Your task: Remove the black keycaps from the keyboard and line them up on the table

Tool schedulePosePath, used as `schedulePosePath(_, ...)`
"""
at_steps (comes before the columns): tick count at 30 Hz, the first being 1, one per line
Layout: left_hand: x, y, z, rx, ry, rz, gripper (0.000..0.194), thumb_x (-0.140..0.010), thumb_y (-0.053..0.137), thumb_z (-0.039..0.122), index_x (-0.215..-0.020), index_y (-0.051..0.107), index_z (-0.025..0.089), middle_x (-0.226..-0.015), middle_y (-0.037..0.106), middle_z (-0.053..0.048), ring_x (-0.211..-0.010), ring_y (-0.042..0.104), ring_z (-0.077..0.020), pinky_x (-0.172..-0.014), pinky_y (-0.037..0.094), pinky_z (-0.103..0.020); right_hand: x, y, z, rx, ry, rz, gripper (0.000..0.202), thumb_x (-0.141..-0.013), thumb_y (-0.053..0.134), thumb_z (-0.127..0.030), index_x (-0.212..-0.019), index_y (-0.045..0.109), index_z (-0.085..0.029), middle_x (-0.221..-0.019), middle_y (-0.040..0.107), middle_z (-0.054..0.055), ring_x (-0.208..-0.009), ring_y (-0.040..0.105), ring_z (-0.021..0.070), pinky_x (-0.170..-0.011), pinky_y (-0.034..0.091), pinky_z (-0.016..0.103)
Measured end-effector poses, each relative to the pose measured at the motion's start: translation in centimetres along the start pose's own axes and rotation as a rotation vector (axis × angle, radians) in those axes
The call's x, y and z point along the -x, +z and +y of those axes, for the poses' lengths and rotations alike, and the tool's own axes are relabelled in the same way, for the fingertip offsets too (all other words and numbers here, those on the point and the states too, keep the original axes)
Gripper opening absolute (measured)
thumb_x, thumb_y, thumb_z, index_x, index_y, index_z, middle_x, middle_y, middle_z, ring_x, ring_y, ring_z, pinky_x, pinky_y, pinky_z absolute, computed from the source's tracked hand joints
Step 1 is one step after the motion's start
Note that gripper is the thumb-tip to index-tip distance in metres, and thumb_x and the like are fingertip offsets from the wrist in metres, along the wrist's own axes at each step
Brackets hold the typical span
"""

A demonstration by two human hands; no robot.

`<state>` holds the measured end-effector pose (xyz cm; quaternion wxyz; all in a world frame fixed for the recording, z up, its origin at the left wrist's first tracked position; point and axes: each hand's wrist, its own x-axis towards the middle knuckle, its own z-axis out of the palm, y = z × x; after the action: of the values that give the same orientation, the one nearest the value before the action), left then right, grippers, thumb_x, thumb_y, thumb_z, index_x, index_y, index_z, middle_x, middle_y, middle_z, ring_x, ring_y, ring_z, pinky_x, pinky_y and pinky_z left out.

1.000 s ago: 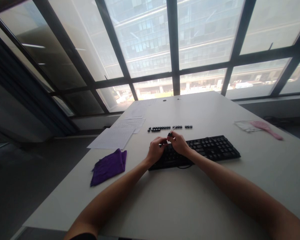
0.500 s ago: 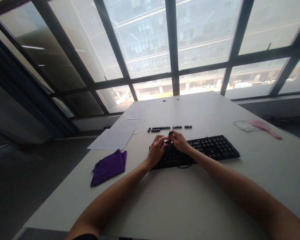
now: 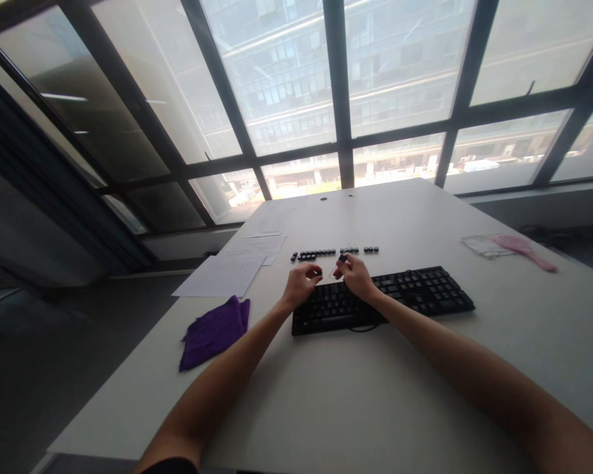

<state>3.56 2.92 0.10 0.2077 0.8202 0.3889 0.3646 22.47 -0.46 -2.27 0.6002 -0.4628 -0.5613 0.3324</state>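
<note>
A black keyboard (image 3: 420, 293) lies in front of me, with both hands over its left half. My left hand (image 3: 300, 284) pinches a small black keycap (image 3: 319, 272) between thumb and fingertips, above the keyboard's upper left edge. To its right, my right hand (image 3: 358, 276) is closed on a keycap puller (image 3: 342, 258) with a dark grip and thin wire ends. Several loose black keycaps (image 3: 319, 253) stand in rows on the table just beyond the hands. Fingers hide part of the puller.
A folded purple cloth (image 3: 215, 332) lies on the white table (image 3: 326, 395) left of the keyboard. Paper sheets (image 3: 222, 273) run along the left edge. At the right are a pink brush-like object (image 3: 524, 250) and a clear plastic bag (image 3: 479, 245). Windows stand behind.
My hands have come apart. The left hand has moved left with the keycap, away from the puller, while the right hand keeps the puller nearly in place.
</note>
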Motion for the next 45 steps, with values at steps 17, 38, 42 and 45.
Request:
schedulePosePath(17,-3.0,-1.4,-7.5,0.084,-0.080,-0.146,0.015,-0.068,0.075,0.028,-0.080,0.078,0.019,-0.090,0.076,-0.005,-0.085,0.071,-0.0195,-0.085,0.059,-0.038,0.1,0.2,0.0,0.024,0.020,-0.010,0.020,-0.088,0.055,-0.036,-0.077,0.055,-0.019,-0.065,0.067,0.002,-0.057,0.063,0.0152,-0.058,0.048,0.026)
schedulePosePath(38,-8.9,0.9,-7.2,-0.424,0.148,-0.098,0.011,-0.075,0.075,0.021,-0.085,0.080,0.023,-0.099,0.062,-0.008,-0.100,0.051,-0.0257,-0.094,0.044,-0.040,0.0,0.5,0.5,0.010,0.014,-0.026,0.020,-0.089,0.054,-0.034,-0.076,0.054,-0.020,-0.067,0.068,0.003,-0.058,0.063,0.0147,-0.060,0.050,0.026)
schedulePosePath(42,-9.1,1.1,-7.6,-0.410,0.133,-0.078,0.011,-0.076,0.075,0.021,-0.085,0.079,0.023,-0.100,0.061,-0.008,-0.102,0.050,-0.0257,-0.096,0.043,-0.040,0.0,0.4,0.4,0.007,0.014,-0.029,0.019,-0.089,0.055,-0.034,-0.077,0.055,-0.019,-0.068,0.068,0.003,-0.059,0.064,0.0146,-0.060,0.050,0.026)
schedulePosePath(45,-9.2,1.2,-7.8,-0.406,0.124,-0.065,0.010,-0.075,0.075,0.020,-0.085,0.079,0.022,-0.100,0.061,-0.008,-0.102,0.050,-0.0254,-0.096,0.043,-0.039,0.0,0.4,0.2,0.004,0.020,-0.039,0.019,-0.089,0.055,-0.034,-0.077,0.055,-0.019,-0.067,0.068,0.003,-0.059,0.064,0.0144,-0.060,0.050,0.026)
